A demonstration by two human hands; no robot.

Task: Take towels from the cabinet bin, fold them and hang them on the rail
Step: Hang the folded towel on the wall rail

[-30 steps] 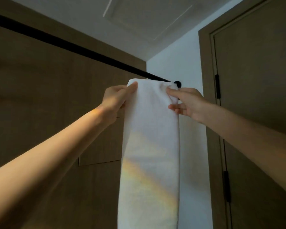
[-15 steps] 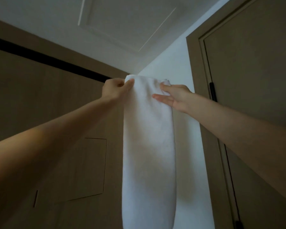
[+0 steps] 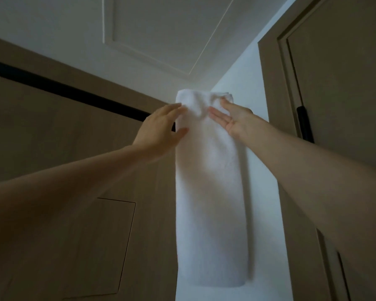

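A folded white towel (image 3: pixel 211 203) hangs in a long strip over the right end of the black rail (image 3: pixel 63 90), close to the wall corner. Its top fold covers the rail's end. My left hand (image 3: pixel 161 129) lies flat with straight fingers against the towel's upper left edge. My right hand (image 3: pixel 232 118) touches the upper right part of the towel with its fingers stretched out, palm turned towards me. Neither hand grips the cloth.
The rail runs along a brown wooden wall (image 3: pixel 52 148) with a square panel (image 3: pixel 109 246) low down. A white wall strip (image 3: pixel 258 148) stands behind the towel. A wooden door (image 3: pixel 345 83) with a dark hinge (image 3: pixel 305 124) fills the right side.
Both hands have let go of the towel's top corners and now lie flat on it with straight fingers. The towel's lower end has come into view as my head tilted.
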